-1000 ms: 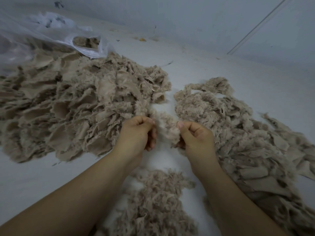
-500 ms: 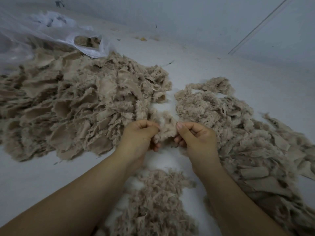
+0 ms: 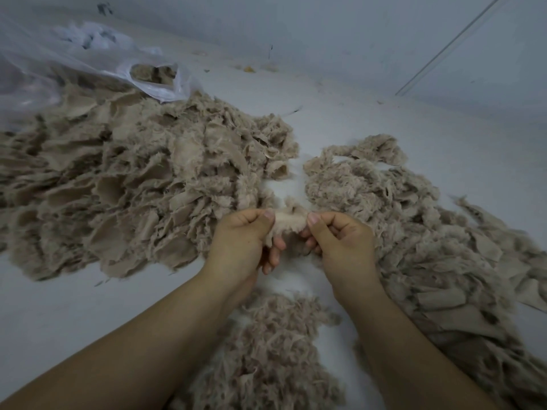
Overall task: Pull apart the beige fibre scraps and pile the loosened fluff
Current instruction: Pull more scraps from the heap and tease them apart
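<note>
A small beige fibre scrap (image 3: 289,222) is stretched between my two hands at the centre of the view. My left hand (image 3: 244,241) pinches its left end between thumb and curled fingers. My right hand (image 3: 340,241) pinches its right end the same way. A big heap of beige scraps (image 3: 133,187) spreads to the left, and a second heap (image 3: 414,232) lies to the right. Below my hands, between my forearms, sits a pile of loosened fluff (image 3: 266,350).
Everything lies on a pale white floor (image 3: 59,315). A clear plastic bag (image 3: 88,66) holding more scraps sits at the back left. The wall (image 3: 355,31) rises close behind, with small bits of debris along its foot.
My hands came together on the scrap and both now pinch it, drawing it out flat and taut between the thumbs.
</note>
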